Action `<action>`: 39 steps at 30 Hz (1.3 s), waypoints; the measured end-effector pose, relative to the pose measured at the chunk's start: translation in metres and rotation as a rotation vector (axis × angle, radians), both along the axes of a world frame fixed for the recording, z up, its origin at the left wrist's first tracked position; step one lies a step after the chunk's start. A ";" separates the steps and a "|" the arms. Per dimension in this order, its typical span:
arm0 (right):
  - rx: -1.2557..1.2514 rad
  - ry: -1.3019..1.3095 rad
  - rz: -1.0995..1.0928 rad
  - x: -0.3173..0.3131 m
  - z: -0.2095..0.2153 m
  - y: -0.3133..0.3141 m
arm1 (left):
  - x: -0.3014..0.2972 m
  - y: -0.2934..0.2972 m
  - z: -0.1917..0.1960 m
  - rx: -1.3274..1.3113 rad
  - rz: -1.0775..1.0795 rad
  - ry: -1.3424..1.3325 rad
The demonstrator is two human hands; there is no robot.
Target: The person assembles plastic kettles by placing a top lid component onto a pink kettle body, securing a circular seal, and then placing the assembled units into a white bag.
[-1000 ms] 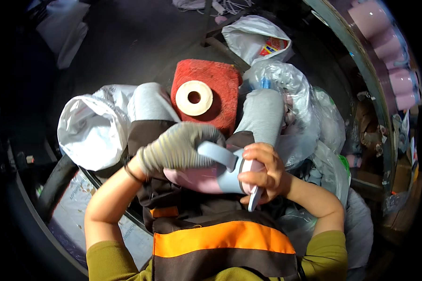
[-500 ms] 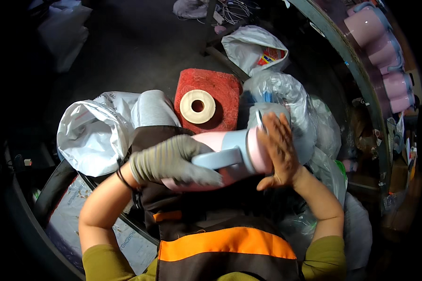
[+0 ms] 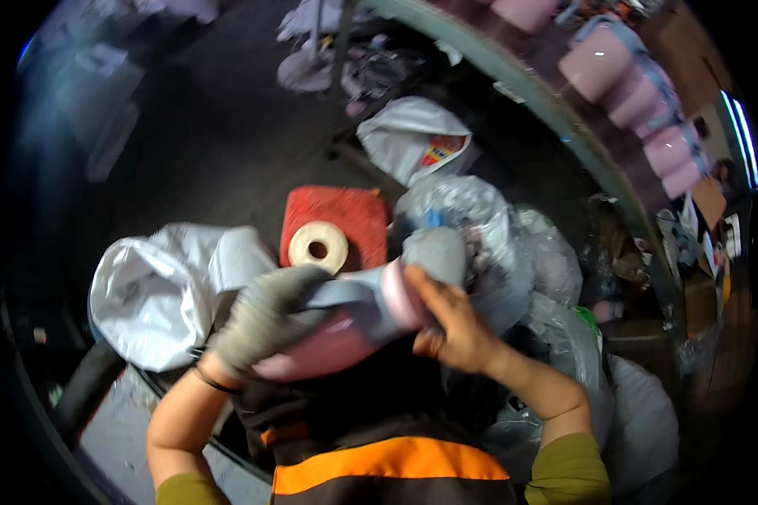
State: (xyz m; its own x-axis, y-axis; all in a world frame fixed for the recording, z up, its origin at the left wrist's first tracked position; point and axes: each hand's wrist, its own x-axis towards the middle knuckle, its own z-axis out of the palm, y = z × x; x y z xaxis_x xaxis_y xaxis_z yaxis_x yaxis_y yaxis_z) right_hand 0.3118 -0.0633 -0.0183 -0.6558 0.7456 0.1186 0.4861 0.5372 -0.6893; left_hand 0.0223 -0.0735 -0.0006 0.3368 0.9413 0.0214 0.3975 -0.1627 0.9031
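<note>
A pink and grey-blue thermos jug [image 3: 333,343] lies tilted across my lap, its pink lid [image 3: 403,295] pointing right. My left hand [image 3: 265,318], in a grey striped knit glove, is wrapped round the jug by its blue handle; the handle is partly hidden and blurred. At the other end, my bare right hand [image 3: 461,326] has its fingers bent over the lid's end. Just beyond the jug, a cream-coloured roll [image 3: 298,249] with a hole in its middle rests on a red, rough-looking block [image 3: 345,220].
An open white bag [image 3: 114,295] stands at the left. Clear plastic bags [image 3: 505,236] crowd the right side, with a grey rounded thing [image 3: 438,252] among them. Another white bag [image 3: 387,139] lies farther off. Several pink jugs [image 3: 602,61] line a green-edged table [image 3: 531,105] at upper right.
My right hand has gone from spread fingers against the lid's end to fingers bent round it. The view has shifted, so the bench and its jugs show more.
</note>
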 end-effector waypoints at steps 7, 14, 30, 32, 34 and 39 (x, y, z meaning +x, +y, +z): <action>0.320 0.355 0.497 -0.026 0.020 -0.039 | -0.012 -0.002 0.003 -0.472 -0.262 -0.248; -0.044 0.406 0.122 -0.028 -0.008 -0.009 | 0.013 -0.051 0.051 -0.874 -0.264 -0.420; 0.395 1.073 -0.471 0.040 0.127 0.123 | 0.132 0.114 0.204 0.518 -0.122 -0.582; 0.660 1.001 -0.560 0.042 0.165 0.160 | 0.132 0.148 0.221 0.663 -0.052 -0.581; 0.937 0.752 -0.765 0.072 0.169 0.211 | 0.133 0.182 0.188 1.024 -0.027 -0.311; 0.893 0.481 -1.087 0.093 0.142 0.318 | 0.116 0.125 0.092 0.096 -0.168 -0.248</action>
